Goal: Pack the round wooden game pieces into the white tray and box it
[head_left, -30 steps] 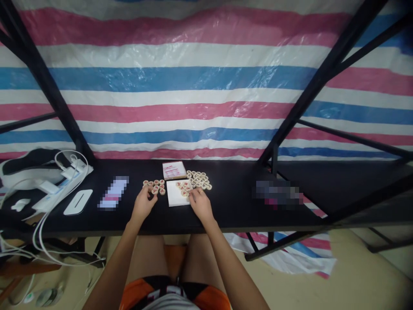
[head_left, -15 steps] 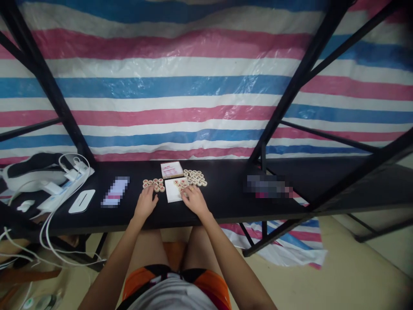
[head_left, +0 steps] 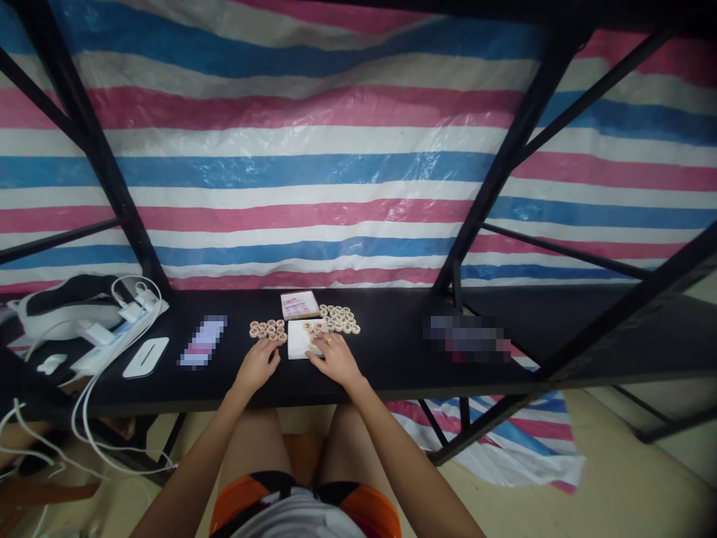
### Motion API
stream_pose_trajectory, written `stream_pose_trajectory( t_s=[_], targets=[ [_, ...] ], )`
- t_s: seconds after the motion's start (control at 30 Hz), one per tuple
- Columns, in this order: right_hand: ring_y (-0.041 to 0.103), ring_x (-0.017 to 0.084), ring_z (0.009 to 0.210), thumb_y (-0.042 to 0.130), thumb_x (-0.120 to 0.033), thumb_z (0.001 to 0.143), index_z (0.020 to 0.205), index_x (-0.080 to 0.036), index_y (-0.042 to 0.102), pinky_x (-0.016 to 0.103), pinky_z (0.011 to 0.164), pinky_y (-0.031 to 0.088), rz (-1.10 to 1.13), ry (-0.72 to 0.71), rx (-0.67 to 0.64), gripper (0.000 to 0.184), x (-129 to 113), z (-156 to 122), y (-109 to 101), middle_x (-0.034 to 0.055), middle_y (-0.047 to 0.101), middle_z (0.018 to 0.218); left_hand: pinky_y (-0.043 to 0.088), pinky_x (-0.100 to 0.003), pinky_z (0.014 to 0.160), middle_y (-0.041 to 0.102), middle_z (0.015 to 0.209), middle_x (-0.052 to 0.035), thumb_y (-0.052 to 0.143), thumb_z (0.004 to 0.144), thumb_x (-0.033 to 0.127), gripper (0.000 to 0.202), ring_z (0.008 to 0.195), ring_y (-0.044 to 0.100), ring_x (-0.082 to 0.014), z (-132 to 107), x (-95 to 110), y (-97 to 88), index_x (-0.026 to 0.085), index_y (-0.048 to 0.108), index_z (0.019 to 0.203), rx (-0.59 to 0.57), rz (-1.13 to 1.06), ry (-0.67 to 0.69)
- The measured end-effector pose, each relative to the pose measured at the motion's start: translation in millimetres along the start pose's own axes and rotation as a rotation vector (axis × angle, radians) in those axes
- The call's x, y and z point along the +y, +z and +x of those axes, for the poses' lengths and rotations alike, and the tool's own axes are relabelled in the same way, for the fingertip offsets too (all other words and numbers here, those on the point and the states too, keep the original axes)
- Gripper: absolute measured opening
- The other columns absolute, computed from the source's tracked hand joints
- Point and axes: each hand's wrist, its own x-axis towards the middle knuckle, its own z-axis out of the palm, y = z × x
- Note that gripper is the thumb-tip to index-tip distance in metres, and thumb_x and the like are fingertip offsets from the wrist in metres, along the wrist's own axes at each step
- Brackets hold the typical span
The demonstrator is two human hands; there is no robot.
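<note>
The left hand [head_left: 259, 366] has its thumb apart from its fingers, the fingertips at the near edge of the red-marked discs [head_left: 271, 325]; whether they touch, I cannot tell. The right hand [head_left: 339, 362] spreads loosely, thumb apart, fingers over the discs on the white panel [head_left: 297, 348], beside more discs [head_left: 339, 319] to the right

the sheeting [head_left: 302, 170] reaches me as glossy, crinkled plastic; i read the tabletop [head_left: 392, 355] as smooth and matt, the round pieces [head_left: 271, 324] as wood, the frame [head_left: 504, 155] as matt metal.
</note>
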Motion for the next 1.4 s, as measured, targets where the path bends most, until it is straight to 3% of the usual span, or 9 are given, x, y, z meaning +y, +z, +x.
stream_pose_trajectory(
  t_s=[0.17, 0.4, 0.6, 0.7, 0.8, 0.97, 1.3, 1.4],
  targets=[
    [0.055, 0.02, 0.087, 0.041, -0.031, 0.093, 0.084, -0.017, 0.064, 0.033, 0.081, 0.039, -0.088, 0.132, 0.03, 0.028, -1.1, 0.8, -0.2, 0.0096, 0.063, 0.094, 0.045, -0.032, 0.087, 0.062, 0.094, -0.006, 0.041, 0.086, 0.017, 0.023, 0.093, 0.056, -0.019, -4.2, 15.6, -1.5, 0.019, 0.061, 0.098, -0.095, -0.047, 0.035],
    [0.056, 0.019, 0.089, 0.043, -0.033, 0.092, 0.088, -0.017, 0.063, 0.032, 0.082, 0.039, -0.045, 0.054, -0.022, 0.026, -1.2, 0.3, 0.1, 0.0095, 0.062, 0.094, 0.045, -0.032, 0.087, 0.061, 0.096, -0.0062, 0.045, 0.085, 0.018, 0.024, 0.094, 0.056, -0.019, -5.4, 14.8, 3.0, 0.019, 0.062, 0.101, -0.143, -0.084, 0.018],
    [0.057, 0.02, 0.084, 0.039, -0.03, 0.093, 0.089, -0.017, 0.065, 0.034, 0.08, 0.04, -0.105, 0.092, -0.016, 0.029, -3.7, -0.6, -1.1, 0.0114, 0.062, 0.099, 0.044, -0.033, 0.086, 0.063, 0.094, -0.0073, 0.046, 0.084, 0.018, 0.026, 0.093, 0.056, -0.0206, -4.6, 14.4, 2.9, 0.018, 0.064, 0.102, -0.141, -0.064, -0.012],
    [0.058, 0.019, 0.081, 0.037, -0.028, 0.094, 0.088, -0.016, 0.065, 0.033, 0.078, 0.04, -0.158, 0.084, -0.043, 0.032, -6.0, 0.5, -1.3, 0.012, 0.062, 0.101, 0.044, -0.033, 0.085, 0.063, 0.093, -0.0065, 0.045, 0.086, 0.02, 0.033, 0.091, 0.055, -0.0197, -5.9, 15.4, 2.5, 0.018, 0.059, 0.116, -0.124, -0.064, -0.026],
    [0.059, 0.02, 0.083, 0.038, -0.033, 0.094, 0.089, -0.017, 0.066, 0.034, 0.08, 0.04, -0.161, 0.034, -0.066, 0.033, -8.0, 2.1, -1.8, 0.012, 0.063, 0.104, 0.044, -0.032, 0.084, 0.062, 0.094, -0.0055, 0.043, 0.09, 0.028, 0.039, 0.089, 0.055, -0.0186, -6.3, 16.3, 1.5, 0.021, 0.05, 0.128, -0.159, -0.079, 0.063],
    [0.061, 0.021, 0.086, 0.038, -0.035, 0.094, 0.088, -0.017, 0.068, 0.036, 0.082, 0.041, -0.135, 0.02, -0.094, 0.036, -10.2, 3.2, -5.1, 0.014, 0.062, 0.109, 0.043, -0.031, 0.086, 0.062, 0.096, -0.0065, 0.039, 0.093, 0.031, 0.032, 0.092, 0.055, -0.0192, -4.3, 18.1, -0.6, 0.02, 0.062, 0.112, -0.221, -0.027, 0.113],
    [0.056, 0.022, 0.104, 0.042, -0.018, 0.088, 0.108, -0.016, 0.062, 0.037, 0.094, 0.046, 0.081, 0.086, 0.106, 0.027, 2.7, -6.3, 5.5, 0.0155, 0.047, 0.127, 0.044, -0.032, 0.086, 0.063, 0.092, -0.0065, 0.041, 0.092, 0.03, 0.03, 0.09, 0.056, -0.0194, -5.4, 13.7, 7.0, 0.02, 0.062, 0.109, -0.171, -0.036, 0.099],
    [0.055, 0.022, 0.108, 0.042, -0.016, 0.087, 0.112, -0.017, 0.059, 0.036, 0.093, 0.047, 0.175, 0.081, 0.119, 0.03, 2.1, -9.0, 5.1, 0.0148, 0.048, 0.126, 0.044, -0.033, 0.088, 0.062, 0.098, -0.0069, 0.041, 0.092, 0.032, 0.031, 0.095, 0.055, -0.0202, -6.2, 13.3, 6.3, 0.02, 0.059, 0.114, -0.082, -0.037, 0.108]
  ],
)
